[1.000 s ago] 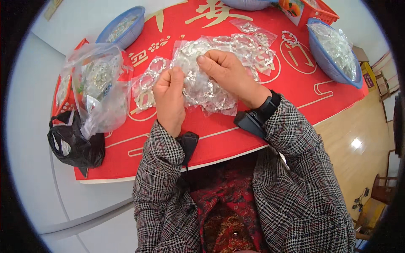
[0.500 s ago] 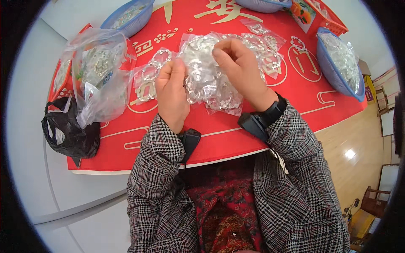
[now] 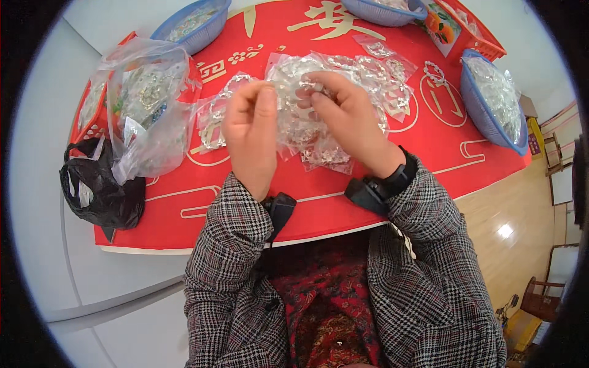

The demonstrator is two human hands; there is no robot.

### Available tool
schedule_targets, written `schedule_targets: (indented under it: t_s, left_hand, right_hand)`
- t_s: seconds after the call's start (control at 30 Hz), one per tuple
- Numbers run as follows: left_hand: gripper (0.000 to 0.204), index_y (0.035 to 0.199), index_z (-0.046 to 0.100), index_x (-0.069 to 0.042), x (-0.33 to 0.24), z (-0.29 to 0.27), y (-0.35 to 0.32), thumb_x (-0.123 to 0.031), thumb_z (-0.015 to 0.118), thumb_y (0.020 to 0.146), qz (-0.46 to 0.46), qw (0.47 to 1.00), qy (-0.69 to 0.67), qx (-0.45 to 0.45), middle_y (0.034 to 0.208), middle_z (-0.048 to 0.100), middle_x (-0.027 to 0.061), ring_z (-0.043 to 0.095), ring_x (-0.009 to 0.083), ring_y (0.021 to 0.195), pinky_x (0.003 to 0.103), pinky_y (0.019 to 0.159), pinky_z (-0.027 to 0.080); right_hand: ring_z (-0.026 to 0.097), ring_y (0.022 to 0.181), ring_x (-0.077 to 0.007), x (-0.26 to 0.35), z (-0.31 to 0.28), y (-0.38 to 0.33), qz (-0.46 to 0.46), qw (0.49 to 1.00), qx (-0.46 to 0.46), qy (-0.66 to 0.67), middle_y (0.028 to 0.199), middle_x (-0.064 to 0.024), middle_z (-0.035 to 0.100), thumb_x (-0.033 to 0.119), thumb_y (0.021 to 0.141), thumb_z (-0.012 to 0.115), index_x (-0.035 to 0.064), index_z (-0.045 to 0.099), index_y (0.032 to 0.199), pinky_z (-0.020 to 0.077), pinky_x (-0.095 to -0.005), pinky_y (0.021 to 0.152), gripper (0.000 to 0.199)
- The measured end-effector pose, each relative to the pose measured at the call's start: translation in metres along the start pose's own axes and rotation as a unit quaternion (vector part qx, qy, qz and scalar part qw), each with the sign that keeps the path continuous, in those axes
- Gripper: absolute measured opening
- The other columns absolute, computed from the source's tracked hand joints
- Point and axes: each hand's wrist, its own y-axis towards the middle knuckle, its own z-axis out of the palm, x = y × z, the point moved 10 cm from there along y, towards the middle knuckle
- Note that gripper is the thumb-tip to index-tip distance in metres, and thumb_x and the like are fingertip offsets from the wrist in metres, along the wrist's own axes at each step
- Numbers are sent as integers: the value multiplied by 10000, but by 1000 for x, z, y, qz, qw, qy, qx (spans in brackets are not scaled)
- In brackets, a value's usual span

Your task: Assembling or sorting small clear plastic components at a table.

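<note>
My left hand (image 3: 253, 136) and my right hand (image 3: 345, 118) are raised together over a red cloth (image 3: 319, 196) on the table. Between their fingertips they pinch a small clear plastic packet (image 3: 293, 92) with silvery pieces inside. Under and behind the hands lies a heap of similar clear packets (image 3: 331, 147), spread toward the upper right. Both wrists wear black bands, and the sleeves are checked grey.
A large clear bag (image 3: 147, 110) full of small items sits at the left, with a black plastic bag (image 3: 101, 193) in front of it. Blue baskets stand at the upper left (image 3: 196, 24), top (image 3: 380, 12) and right (image 3: 491, 104). Wooden floor shows at right.
Both hands have lifted off the heap and come closer to the camera, holding one packet between the fingertips. The view has shifted slightly.
</note>
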Motion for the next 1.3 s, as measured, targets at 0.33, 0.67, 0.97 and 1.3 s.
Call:
schedule_targets:
  t_s: [0.33,0.67,0.97,1.3]
  left_hand:
    - [156,936,564,0,29,10,1,-126,585,846,-103,985,-126,55,819,574,10,497,55,703,188,640,406]
    - [120,881,607,3,32,3,-1,-101,608,821,-105,992,-50,53,735,576,-9,488,46,649,178,599,390]
    - [92,835,595,-8,27,-2,1,-95,566,835,-96,991,76,60,717,539,-26,448,37,629,182,581,366]
    - [104,780,531,-36,20,-2,2,-102,527,860,-59,992,85,67,658,453,-51,379,26,596,183,536,312]
  right_hand:
    - [569,786,-89,-11,22,-4,101,932,89,335,901,-38,610,68,871,507,15,544,1066,463,-224,699,206]
    - [508,680,-50,-8,-7,8,7,994,-7,105,743,20,576,166,884,523,-7,612,900,419,-207,610,195]
    - [526,625,-81,-4,-16,13,-9,1000,-4,16,693,-25,583,153,863,523,-27,607,857,442,-239,581,199]
    - [520,580,-113,16,-17,9,-118,985,-16,-126,631,-90,576,141,803,576,-11,606,802,431,-274,546,155]
